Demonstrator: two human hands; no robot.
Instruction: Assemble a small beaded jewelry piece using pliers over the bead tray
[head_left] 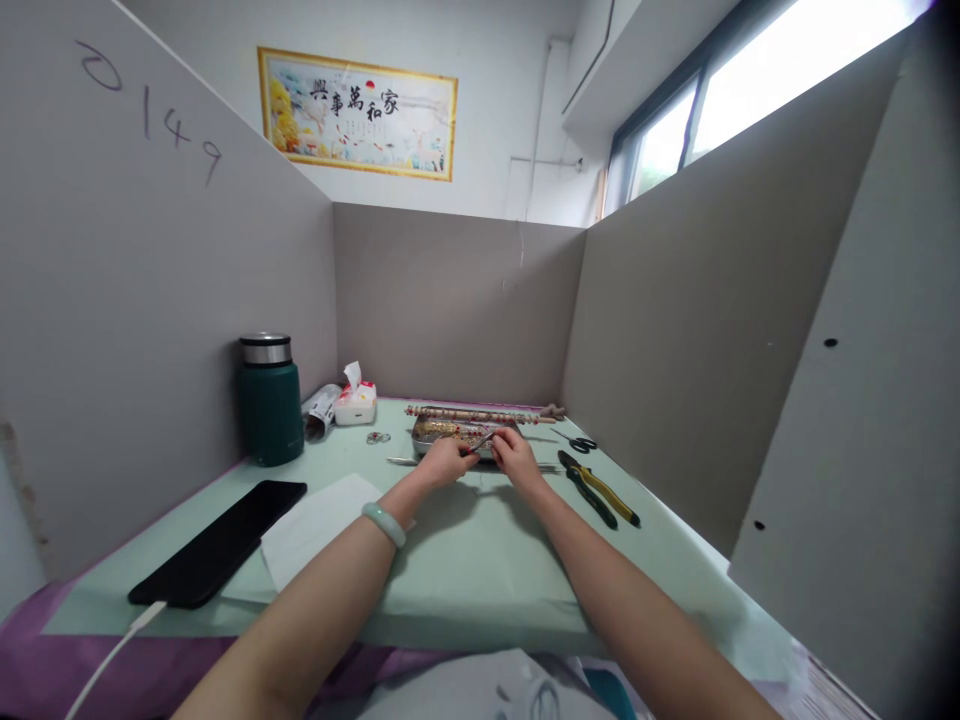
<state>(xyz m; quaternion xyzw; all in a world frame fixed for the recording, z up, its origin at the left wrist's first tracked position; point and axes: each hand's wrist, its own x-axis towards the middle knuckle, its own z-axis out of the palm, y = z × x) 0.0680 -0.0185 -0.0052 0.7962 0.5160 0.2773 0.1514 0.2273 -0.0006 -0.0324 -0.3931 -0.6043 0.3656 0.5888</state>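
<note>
Both of my hands meet in front of a metal tray (421,447) that holds small gold and red pieces. My left hand (444,462), with a pale green bangle (384,524) on its wrist, is closed on a thin dark tool (481,443) that looks like tweezers, with a bit of red near its grip. The fingers of my right hand (517,462) are pinched together at the far end of that tool; what they hold is too small to make out. Across the back of the tray lies a stick (480,413) strung with small reddish rings or beads.
Pliers (600,490) and black scissors (581,443) lie at the right. A metal rod (401,461) lies before the tray. On the left are small rings (378,438), a tissue pack (355,404), a green flask (270,405), white paper (319,525) and a charging phone (217,545). Partitions enclose the table.
</note>
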